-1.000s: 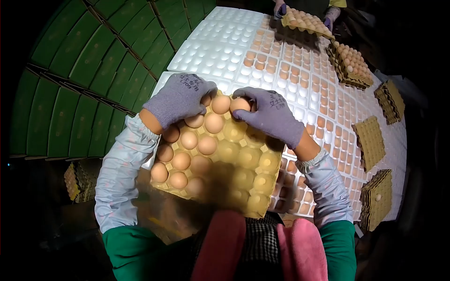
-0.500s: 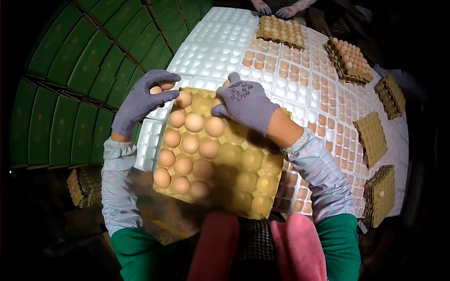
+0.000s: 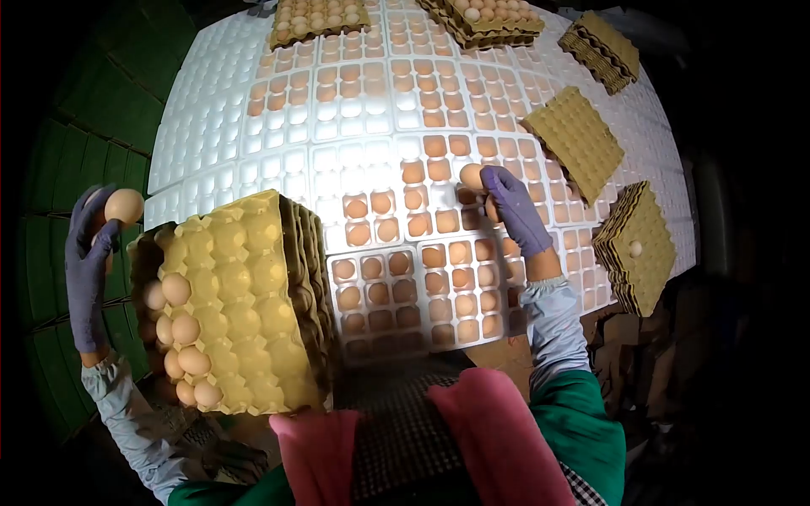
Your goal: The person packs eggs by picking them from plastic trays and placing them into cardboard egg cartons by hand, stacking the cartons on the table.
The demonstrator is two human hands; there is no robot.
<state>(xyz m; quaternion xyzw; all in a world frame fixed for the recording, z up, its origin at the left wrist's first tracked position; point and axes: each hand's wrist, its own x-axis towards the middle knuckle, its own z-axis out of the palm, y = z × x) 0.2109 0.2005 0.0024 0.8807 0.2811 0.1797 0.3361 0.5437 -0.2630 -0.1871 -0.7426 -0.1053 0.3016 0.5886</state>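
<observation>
In a purple glove, my left hand (image 3: 87, 257) is closed around a brown egg (image 3: 125, 206), beyond the left edge of the stacked cardboard egg trays (image 3: 245, 295). Something pale, perhaps another egg, shows behind its fingers. Several brown eggs (image 3: 194, 362) sit in the left columns of the top cardboard tray; its other cups are bare. My right hand (image 3: 516, 211), also gloved, is above the white square-celled trays (image 3: 354, 164), fingers gripping a brown egg (image 3: 472, 175). A second egg partly shows under that hand. Brown eggs (image 3: 378, 293) fill many nearby white cells.
A cardboard tray of eggs (image 3: 321, 18) and a stack topped with eggs (image 3: 494, 21) stand at the far side. Along the right are a lone cardboard tray (image 3: 578, 143), a stack with one egg (image 3: 637, 249) and another stack (image 3: 601, 51). Green boxes (image 3: 101, 101) line the left.
The view has swung right. My right hand has left the cardboard tray and moved over the white trays with eggs. My left hand is farther left, and fewer eggs sit on the cardboard tray.
</observation>
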